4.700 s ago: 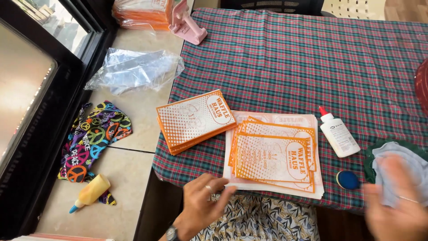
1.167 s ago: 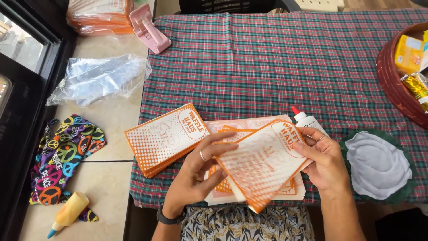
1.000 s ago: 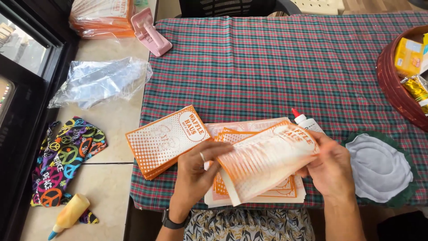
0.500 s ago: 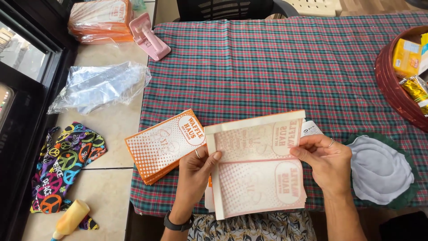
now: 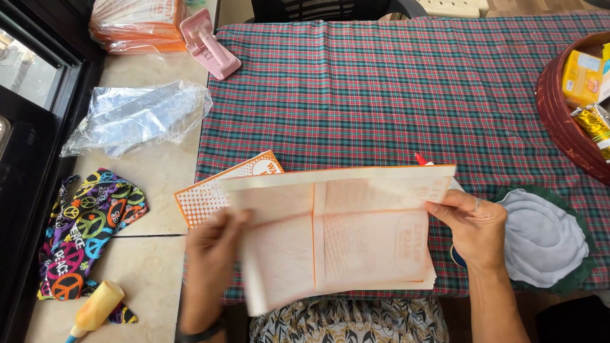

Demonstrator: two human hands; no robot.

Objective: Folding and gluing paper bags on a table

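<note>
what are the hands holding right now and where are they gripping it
An unfolded paper sheet: left hand at its left edge, right hand at its right edge.

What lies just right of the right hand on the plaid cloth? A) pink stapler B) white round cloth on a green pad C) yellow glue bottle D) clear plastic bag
B: the white round cloth rests on the plaid cloth beside the right hand, which grips the paper sheets.

Both hands are bare: the left hand (image 5: pixel 213 254) has a dark band at its wrist, the right hand (image 5: pixel 473 225) a ring; a leaf-patterned garment covers the lap
</note>
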